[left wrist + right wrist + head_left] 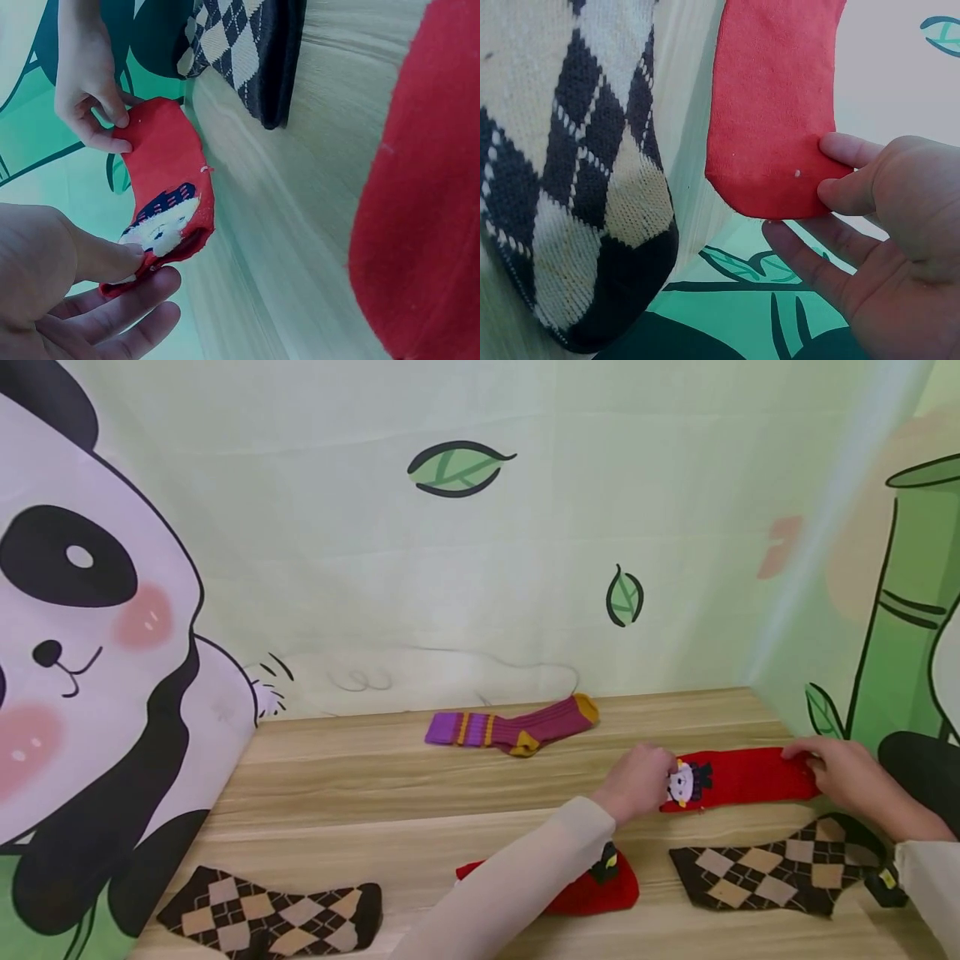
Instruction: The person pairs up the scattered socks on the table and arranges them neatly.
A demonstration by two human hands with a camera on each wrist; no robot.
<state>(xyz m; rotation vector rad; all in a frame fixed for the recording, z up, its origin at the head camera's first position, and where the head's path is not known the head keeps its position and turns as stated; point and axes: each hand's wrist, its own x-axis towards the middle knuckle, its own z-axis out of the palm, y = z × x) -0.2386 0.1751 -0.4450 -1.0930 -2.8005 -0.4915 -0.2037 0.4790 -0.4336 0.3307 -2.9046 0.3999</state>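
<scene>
A red sock (738, 777) with a white animal face and dark scarf on it is stretched between both hands at the right of the table. My left hand (637, 781) pinches its open cuff end, thumb over the animal face (161, 229) in the left wrist view. At the other end, my right hand (851, 772) pinches the rounded toe, thumb and fingers on either edge in the right wrist view. Below the right forearm lies a brown argyle sock (772, 868). Another red sock (592, 893) lies partly hidden under the left forearm.
Toward the back of the wood-grain table (337, 785) lies a purple and maroon sock (517, 727) with mustard stripes. A second argyle sock (277, 914) is at the front left. Behind stands a pale green cloth backdrop (300, 527) with a panda and bamboo print.
</scene>
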